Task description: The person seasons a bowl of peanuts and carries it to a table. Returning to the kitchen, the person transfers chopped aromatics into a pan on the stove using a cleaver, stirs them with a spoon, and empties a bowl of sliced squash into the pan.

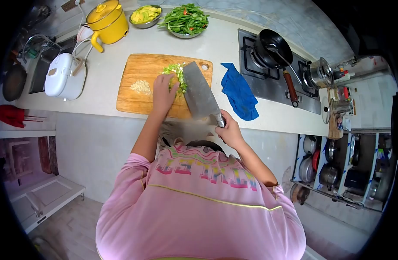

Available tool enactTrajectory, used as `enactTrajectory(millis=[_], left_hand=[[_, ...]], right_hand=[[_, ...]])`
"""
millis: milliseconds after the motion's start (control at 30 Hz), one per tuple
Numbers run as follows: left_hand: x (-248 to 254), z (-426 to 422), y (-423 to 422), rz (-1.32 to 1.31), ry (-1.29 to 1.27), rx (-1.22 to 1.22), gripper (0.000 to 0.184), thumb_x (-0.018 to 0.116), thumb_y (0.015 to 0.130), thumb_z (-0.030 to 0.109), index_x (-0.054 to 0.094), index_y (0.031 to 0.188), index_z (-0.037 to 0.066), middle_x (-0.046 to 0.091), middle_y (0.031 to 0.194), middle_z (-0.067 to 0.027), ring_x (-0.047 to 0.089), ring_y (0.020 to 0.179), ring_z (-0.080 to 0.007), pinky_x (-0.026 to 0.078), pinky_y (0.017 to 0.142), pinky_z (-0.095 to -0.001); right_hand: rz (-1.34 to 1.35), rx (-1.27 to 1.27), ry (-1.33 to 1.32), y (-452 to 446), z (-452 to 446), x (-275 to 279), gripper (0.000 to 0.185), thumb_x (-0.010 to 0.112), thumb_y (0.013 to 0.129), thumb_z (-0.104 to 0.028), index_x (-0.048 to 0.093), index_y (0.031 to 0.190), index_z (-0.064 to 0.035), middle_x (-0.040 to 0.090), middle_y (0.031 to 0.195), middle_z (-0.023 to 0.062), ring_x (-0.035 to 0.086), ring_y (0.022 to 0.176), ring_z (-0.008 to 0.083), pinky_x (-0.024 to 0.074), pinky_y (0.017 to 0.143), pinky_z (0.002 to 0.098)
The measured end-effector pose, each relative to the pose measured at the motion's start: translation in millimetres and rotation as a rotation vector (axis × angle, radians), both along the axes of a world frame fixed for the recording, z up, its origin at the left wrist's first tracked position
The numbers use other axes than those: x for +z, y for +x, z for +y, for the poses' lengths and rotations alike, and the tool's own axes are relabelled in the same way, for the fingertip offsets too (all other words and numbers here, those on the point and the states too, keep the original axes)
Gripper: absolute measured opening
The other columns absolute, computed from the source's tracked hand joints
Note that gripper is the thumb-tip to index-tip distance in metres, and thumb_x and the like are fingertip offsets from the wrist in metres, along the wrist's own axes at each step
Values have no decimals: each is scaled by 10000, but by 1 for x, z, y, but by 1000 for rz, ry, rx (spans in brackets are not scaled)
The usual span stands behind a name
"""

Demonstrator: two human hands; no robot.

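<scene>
On the wooden cutting board (134, 98) lies a pile of chopped scallions (173, 68). My left hand (164, 92) is at the left side of this pile, fingers apart and touching or just above the green pieces; the fingertips are partly hard to make out. A broad cleaver (199, 92) is held by its handle in my right hand (230, 131). Its blade slants over the board's right part, along the right side of the scallions. Minced garlic, or something like it (140, 86), sits in a small pale heap on the board's left.
Behind the board stand a yellow electric pot (109, 26), a bowl of sliced yellow vegetable (145, 15) and a bowl of cut greens (186, 21). A blue cloth (239, 92) lies right of the board, before the gas stove (268, 82) with a black wok (272, 48). A white appliance (65, 77) stands left.
</scene>
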State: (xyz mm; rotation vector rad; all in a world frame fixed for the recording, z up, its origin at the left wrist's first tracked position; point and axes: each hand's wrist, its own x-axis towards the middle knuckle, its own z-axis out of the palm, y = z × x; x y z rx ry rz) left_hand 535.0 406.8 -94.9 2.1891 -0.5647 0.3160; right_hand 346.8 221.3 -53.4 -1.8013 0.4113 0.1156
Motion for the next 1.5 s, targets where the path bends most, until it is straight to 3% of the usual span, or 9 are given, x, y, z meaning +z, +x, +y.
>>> enactTrajectory(millis=[133,333,433,533,633,733,933,1333,1500], left_hand=[[-1,-23,15,-321,70,-13,252,633,762,179,576,993,96,522,1052,-88,451,1064,-300,315,889,-498],[-37,-5,36,-159,100,103,160,639,749,202,554,856,117,527,1013,-65,428,1124,-305,249,962,-531],[-25,-4,22,-119,-68,21,161,640,744,199,553,846,109,518,1024,-85,425,1130,-307,239,966,-540],[-7,-22,-2,-291,119,42,148,635,753,190,552,834,98,504,1052,-111,445,1086,-312,265,935,-525],[-18,-21,11,-296,179,83,137,616,782,190,551,855,93,493,1084,-122,455,1044,-320,301,891,-503],[-18,-6,18,-222,61,5,155,591,804,176,544,917,80,497,1085,-135,455,1023,-334,324,887,-490],[-30,22,-5,47,-165,100,190,538,825,101,528,996,19,520,1049,-166,477,988,-320,375,848,-398],[-35,10,-25,14,15,-22,394,600,787,121,492,1155,29,477,1139,-176,439,1047,-348,357,897,-412],[-25,13,-27,-77,42,103,418,614,786,153,484,1158,14,437,1185,-196,410,1081,-348,346,915,-419]], right_hand=[[-22,14,-79,-6,3,-1,586,555,680,32,422,1249,-15,550,830,29,478,539,71,401,483,214],[-61,-80,41,-4,17,2,568,533,669,62,444,1224,-17,545,826,34,477,552,69,394,474,211],[-107,-88,75,-2,17,-6,565,527,668,69,446,1221,-19,545,816,29,474,534,69,388,465,208],[-56,-119,198,-1,22,-1,564,524,669,74,450,1219,-28,546,812,27,471,515,67,375,448,205],[-5,-136,266,-3,22,4,588,519,667,101,437,1235,-23,554,916,22,479,605,66,382,464,201],[26,-142,265,-11,14,1,583,515,673,107,437,1236,-24,553,872,28,475,593,58,374,451,202],[-20,-198,327,-39,-2,-20,610,489,675,126,418,1262,-26,563,856,35,507,603,72,394,471,203],[17,-116,384,-36,18,-43,629,499,686,112,393,1291,-22,563,913,26,466,584,55,390,486,195],[25,-143,359,-40,21,-51,666,599,662,103,403,1284,-32,584,973,30,482,555,52,387,467,176]])
